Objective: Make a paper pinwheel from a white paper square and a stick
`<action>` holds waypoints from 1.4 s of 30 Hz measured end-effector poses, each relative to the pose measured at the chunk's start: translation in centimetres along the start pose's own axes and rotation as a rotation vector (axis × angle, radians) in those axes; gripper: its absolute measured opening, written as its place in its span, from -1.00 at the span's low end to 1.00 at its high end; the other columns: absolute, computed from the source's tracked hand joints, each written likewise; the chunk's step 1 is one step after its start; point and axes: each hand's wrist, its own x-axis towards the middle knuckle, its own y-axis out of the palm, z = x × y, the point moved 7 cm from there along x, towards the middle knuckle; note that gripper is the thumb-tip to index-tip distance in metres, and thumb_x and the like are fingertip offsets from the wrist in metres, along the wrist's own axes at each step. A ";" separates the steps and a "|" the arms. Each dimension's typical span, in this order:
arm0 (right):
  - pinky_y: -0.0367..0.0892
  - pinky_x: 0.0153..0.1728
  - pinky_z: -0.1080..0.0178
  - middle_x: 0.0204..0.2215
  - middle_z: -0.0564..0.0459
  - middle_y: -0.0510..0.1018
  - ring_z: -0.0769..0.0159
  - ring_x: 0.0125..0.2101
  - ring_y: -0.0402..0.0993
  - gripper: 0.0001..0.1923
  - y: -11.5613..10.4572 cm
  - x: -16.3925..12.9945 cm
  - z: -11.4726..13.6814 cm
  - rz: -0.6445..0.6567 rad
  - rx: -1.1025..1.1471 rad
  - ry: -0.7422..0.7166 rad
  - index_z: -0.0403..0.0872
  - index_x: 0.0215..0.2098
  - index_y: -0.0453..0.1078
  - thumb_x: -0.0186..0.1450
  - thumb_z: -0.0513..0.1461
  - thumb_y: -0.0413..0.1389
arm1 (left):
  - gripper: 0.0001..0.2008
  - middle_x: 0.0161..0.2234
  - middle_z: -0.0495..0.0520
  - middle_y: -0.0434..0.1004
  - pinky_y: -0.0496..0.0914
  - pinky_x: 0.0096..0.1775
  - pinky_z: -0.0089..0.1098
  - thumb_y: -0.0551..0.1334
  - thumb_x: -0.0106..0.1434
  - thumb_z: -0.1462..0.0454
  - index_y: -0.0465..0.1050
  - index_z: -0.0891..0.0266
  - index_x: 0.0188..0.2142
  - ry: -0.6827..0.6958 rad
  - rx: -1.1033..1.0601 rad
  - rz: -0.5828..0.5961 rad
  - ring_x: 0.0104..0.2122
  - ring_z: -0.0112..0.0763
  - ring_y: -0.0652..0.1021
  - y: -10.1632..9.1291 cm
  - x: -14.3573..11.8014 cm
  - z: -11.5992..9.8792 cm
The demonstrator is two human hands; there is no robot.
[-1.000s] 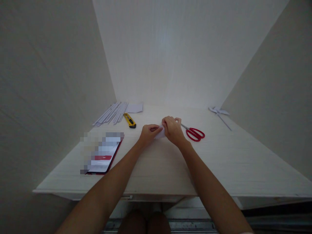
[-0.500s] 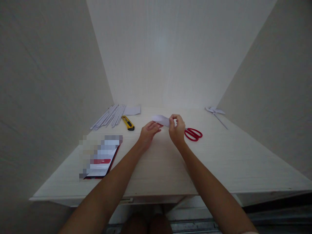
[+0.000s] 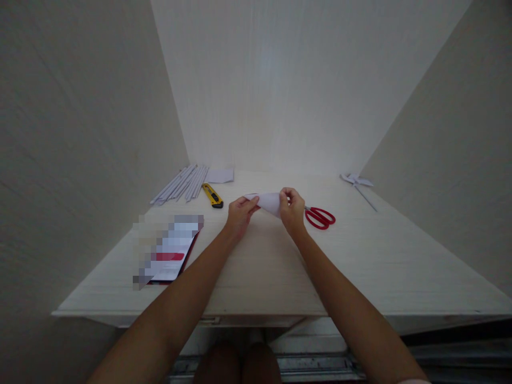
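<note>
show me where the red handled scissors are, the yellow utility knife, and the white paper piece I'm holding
Red-handled metal scissors (image 3: 320, 217): head view, on the handle loops.
Yellow and black utility knife (image 3: 212, 195): head view, mid-body.
White folded paper piece (image 3: 269, 201): head view, on the bare middle between the hands.

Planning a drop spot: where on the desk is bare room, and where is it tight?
Free: the wide near-right stretch of the desk, between the red scissors and the front edge, and the strip below both hands. Crowded: far left, with paper strips, yellow knife and tablet. Left hand and right hand hold white paper mid-desk.
</note>
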 end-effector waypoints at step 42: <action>0.15 -0.43 0.28 -0.50 0.02 0.38 0.32 -0.44 0.29 -0.87 0.5 -0.2 -0.6 0.015 -0.036 0.003 -0.13 -0.44 0.25 0.13 -0.24 -0.08 | -0.81 -0.31 0.16 0.51 0.31 -0.08 -0.18 0.23 0.05 0.32 0.37 0.39 -0.31 -0.226 -0.029 0.113 -0.32 -0.34 0.52 0.9 -0.4 1.6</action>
